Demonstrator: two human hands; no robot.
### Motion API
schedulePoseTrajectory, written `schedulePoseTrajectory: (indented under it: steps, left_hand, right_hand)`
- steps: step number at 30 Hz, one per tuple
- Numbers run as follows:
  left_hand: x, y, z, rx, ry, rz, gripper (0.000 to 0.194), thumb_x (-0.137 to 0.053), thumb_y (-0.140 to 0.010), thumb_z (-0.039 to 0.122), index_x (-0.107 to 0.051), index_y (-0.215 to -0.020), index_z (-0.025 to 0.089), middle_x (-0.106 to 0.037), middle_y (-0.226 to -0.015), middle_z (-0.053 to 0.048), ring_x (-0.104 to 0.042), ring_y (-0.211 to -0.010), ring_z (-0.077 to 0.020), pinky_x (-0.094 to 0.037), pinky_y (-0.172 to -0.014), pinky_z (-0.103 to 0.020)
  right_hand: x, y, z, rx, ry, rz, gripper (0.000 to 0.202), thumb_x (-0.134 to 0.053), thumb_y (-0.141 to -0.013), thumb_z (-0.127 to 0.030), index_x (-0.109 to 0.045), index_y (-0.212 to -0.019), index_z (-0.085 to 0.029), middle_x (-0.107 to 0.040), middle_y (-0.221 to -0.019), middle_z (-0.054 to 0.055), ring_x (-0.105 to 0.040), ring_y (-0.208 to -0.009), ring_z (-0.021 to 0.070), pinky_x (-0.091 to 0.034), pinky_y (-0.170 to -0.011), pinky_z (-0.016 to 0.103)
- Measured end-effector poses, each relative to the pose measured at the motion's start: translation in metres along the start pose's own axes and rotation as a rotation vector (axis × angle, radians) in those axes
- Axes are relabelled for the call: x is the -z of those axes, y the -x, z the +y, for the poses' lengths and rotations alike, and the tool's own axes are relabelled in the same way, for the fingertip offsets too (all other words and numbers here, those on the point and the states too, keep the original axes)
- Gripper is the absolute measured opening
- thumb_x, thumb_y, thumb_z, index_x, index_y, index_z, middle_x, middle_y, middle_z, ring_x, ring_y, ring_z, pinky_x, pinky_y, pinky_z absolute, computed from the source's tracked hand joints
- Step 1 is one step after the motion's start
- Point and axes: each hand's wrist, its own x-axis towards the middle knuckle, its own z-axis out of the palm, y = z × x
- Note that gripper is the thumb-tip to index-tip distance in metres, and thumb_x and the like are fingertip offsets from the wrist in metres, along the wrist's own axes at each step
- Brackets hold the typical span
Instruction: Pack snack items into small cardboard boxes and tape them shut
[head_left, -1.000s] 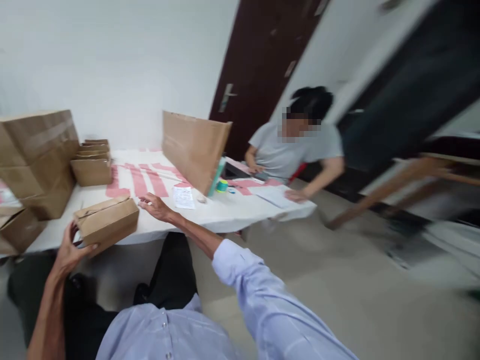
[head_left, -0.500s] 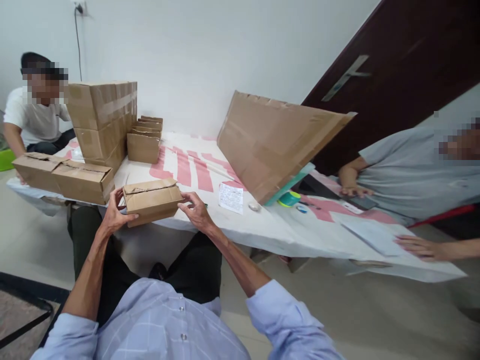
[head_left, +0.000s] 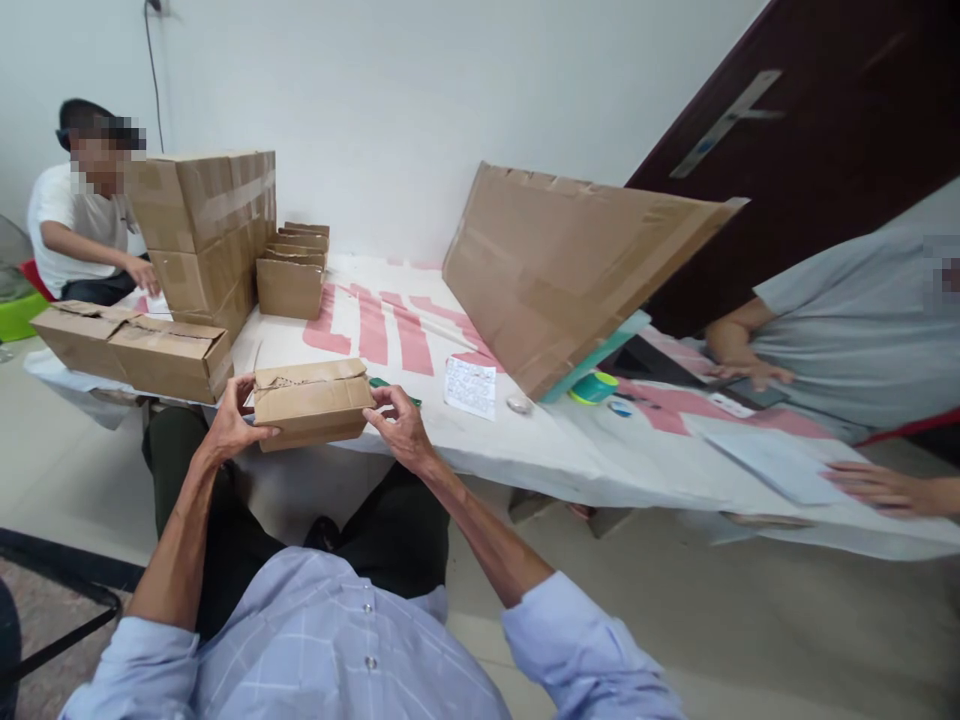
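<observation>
While both hands [head_left: 315,425] clamp the small carton's [head_left: 313,400] ends, bare tablecloth [head_left: 382,385] lies beyond its far edge.

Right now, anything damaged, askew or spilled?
The held box has a ragged top seam, its flaps not meeting cleanly; the two boxes at left look similarly rough on top. No spill visible.

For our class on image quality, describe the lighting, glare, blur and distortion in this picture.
All in the head view: soft, even light on the white wall; pale sheen on the stacked brown cardboard boxes; blurred writing on the small white paper; the dark brown door slanted, perhaps lens distortion.
</observation>
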Motion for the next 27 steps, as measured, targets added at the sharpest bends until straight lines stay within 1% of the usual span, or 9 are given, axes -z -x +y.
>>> schedulePoseTrajectory:
  steps: [4, 8, 11, 14, 17, 21, 25, 27]
  left_hand:
    - [-0.001, 0.003, 0.0, 0.0, 0.014, 0.004, 0.1, -0.104, -0.054, 0.045, -0.046, -0.133, 0.026, -0.054, -0.157, -0.019, -0.049, -0.154, -0.0387, -0.055, -0.11, -0.049]
    - [-0.001, 0.004, -0.001, -0.002, 0.016, 0.012, 0.095, -0.103, -0.054, 0.052, -0.048, -0.126, 0.026, -0.051, -0.161, -0.018, -0.05, -0.153, -0.0383, -0.055, -0.111, -0.049]
    - [-0.002, 0.005, 0.001, -0.003, -0.004, 0.013, 0.09, -0.102, -0.054, 0.056, -0.051, -0.121, 0.024, -0.05, -0.162, -0.017, -0.055, -0.148, -0.0381, -0.056, -0.11, -0.049]
    - [-0.003, 0.006, 0.006, 0.0, -0.014, -0.007, 0.08, -0.097, -0.06, 0.058, -0.056, -0.118, 0.022, -0.05, -0.161, -0.016, -0.059, -0.143, -0.0368, -0.056, -0.111, -0.048]
    - [-0.003, 0.007, 0.011, -0.013, -0.045, -0.015, 0.073, -0.094, -0.067, 0.059, -0.062, -0.121, 0.021, -0.049, -0.162, -0.015, -0.057, -0.145, -0.0362, -0.053, -0.115, -0.048]
    - [-0.002, 0.008, 0.014, -0.052, -0.091, -0.035, 0.08, -0.093, -0.07, 0.057, -0.061, -0.135, 0.022, -0.054, -0.157, -0.014, -0.056, -0.145, -0.0357, -0.052, -0.118, -0.049]
    - [0.0, 0.008, 0.015, -0.084, -0.159, -0.047, 0.083, -0.092, -0.07, 0.06, -0.062, -0.137, 0.022, -0.054, -0.156, -0.014, -0.052, -0.148, -0.0385, -0.052, -0.118, -0.051]
    - [0.001, 0.008, 0.016, -0.099, -0.203, -0.063, 0.089, -0.093, -0.069, 0.063, -0.061, -0.141, 0.022, -0.053, -0.155, -0.014, -0.05, -0.15, -0.0391, -0.048, -0.122, -0.053]
  right_hand:
    - [0.0, 0.005, -0.001, 0.004, 0.003, 0.0, 0.028, -0.073, -0.087, -0.045, -0.065, -0.104, -0.025, -0.064, -0.105, 0.005, -0.065, -0.095, 0.0215, -0.061, -0.076, 0.036]
    - [0.0, 0.009, -0.002, 0.005, -0.011, -0.014, 0.033, -0.074, -0.088, -0.046, -0.068, -0.114, -0.026, -0.064, -0.107, 0.005, -0.065, -0.096, 0.0217, -0.062, -0.075, 0.036]
    - [0.0, 0.011, -0.004, 0.018, -0.008, -0.026, 0.032, -0.073, -0.089, -0.045, -0.07, -0.114, -0.025, -0.063, -0.104, 0.005, -0.064, -0.094, 0.0214, -0.063, -0.075, 0.036]
    - [0.0, 0.013, -0.006, 0.024, -0.003, -0.038, 0.029, -0.073, -0.089, -0.044, -0.069, -0.11, -0.025, -0.063, -0.104, 0.005, -0.064, -0.094, 0.0215, -0.063, -0.075, 0.036]
    - [0.001, 0.017, -0.009, 0.023, -0.016, -0.061, 0.026, -0.075, -0.087, -0.041, -0.068, -0.107, -0.025, -0.063, -0.105, 0.004, -0.064, -0.095, 0.0214, -0.063, -0.078, 0.037]
    - [0.004, 0.021, -0.011, 0.029, -0.026, -0.094, 0.021, -0.076, -0.085, -0.038, -0.067, -0.1, -0.026, -0.063, -0.105, 0.004, -0.064, -0.095, 0.0213, -0.062, -0.077, 0.036]
    - [0.005, 0.021, -0.014, 0.037, -0.008, -0.099, 0.021, -0.077, -0.085, -0.038, -0.067, -0.099, -0.026, -0.064, -0.106, 0.004, -0.064, -0.098, 0.0221, -0.063, -0.079, 0.037]
    - [0.006, 0.02, -0.015, 0.046, -0.002, -0.102, 0.021, -0.077, -0.085, -0.038, -0.067, -0.1, -0.026, -0.064, -0.106, 0.004, -0.064, -0.098, 0.0222, -0.062, -0.08, 0.038]
